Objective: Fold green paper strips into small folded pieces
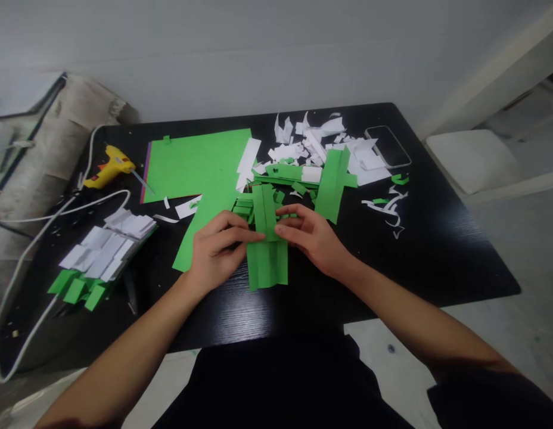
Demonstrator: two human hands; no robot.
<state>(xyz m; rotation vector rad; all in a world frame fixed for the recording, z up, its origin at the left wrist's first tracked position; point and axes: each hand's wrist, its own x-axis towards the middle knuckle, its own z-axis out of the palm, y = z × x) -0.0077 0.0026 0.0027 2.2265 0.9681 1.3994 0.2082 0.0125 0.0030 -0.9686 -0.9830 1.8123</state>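
A creased green paper strip stands over a wider folded green paper piece, near the middle of the table. My left hand grips the strip's left lower edge, its index fingertip on the paper. From the other side, my right hand pinches the strip's right edge between thumb and fingers. Both hands are closed on it. Whether the strip is joined to the wider piece below, I cannot tell. Just behind lie small folded green pieces, partly hidden by the hands.
On the black table lie green sheets, white paper scraps, another folded green strip and a phone. At left are a yellow glue gun with a white cord and a white-and-green paper construction.
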